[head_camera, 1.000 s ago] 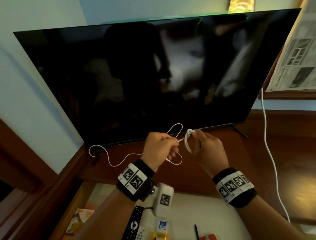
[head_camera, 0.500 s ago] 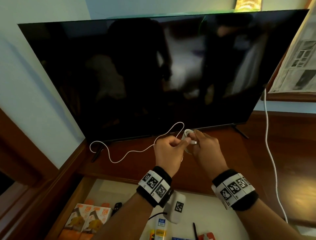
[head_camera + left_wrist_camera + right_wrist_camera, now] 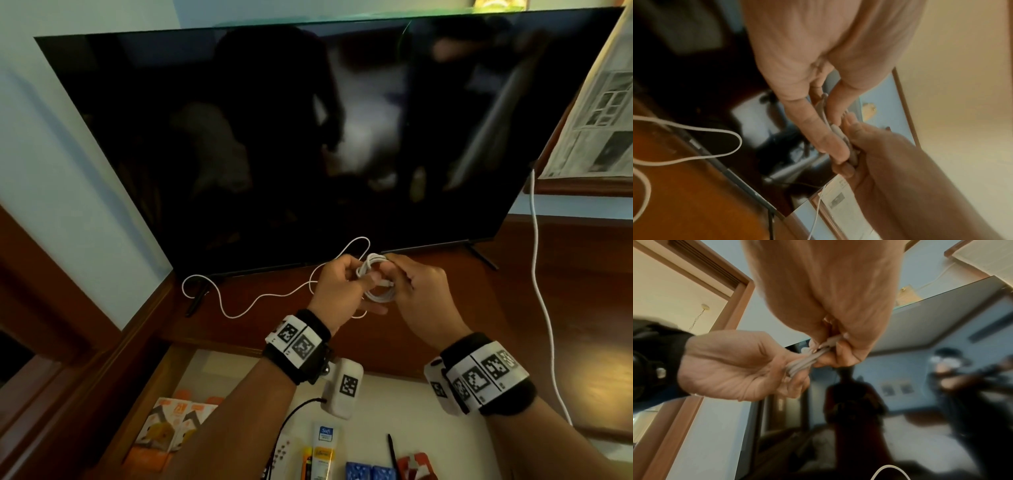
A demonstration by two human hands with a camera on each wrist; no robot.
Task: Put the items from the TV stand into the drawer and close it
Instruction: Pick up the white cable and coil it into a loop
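Observation:
A thin white cable (image 3: 236, 310) trails in loops over the wooden TV stand (image 3: 507, 308) in front of the black TV (image 3: 308, 137). Part of it is wound into a small coil (image 3: 378, 294) held above the stand. My right hand (image 3: 416, 291) pinches the coil (image 3: 807, 361) between thumb and fingers. My left hand (image 3: 337, 287) grips the cable (image 3: 835, 129) right beside it, the two hands touching at the coil. The loose end lies on the stand to the left (image 3: 715, 129). The drawer (image 3: 428, 404) stands open below my wrists.
In the drawer lie orange cartons (image 3: 171, 428), a tube (image 3: 322, 452), a pen (image 3: 392, 452), blue packs (image 3: 371, 472) and a red item (image 3: 416, 466). Another white cord (image 3: 539, 291) hangs down at the right. A newspaper (image 3: 596, 113) leans on a ledge at the right.
The coil between my hands has grown as more cable was wound in. My left hand moved right, up against the right hand, and the loose loop on the stand has shortened.

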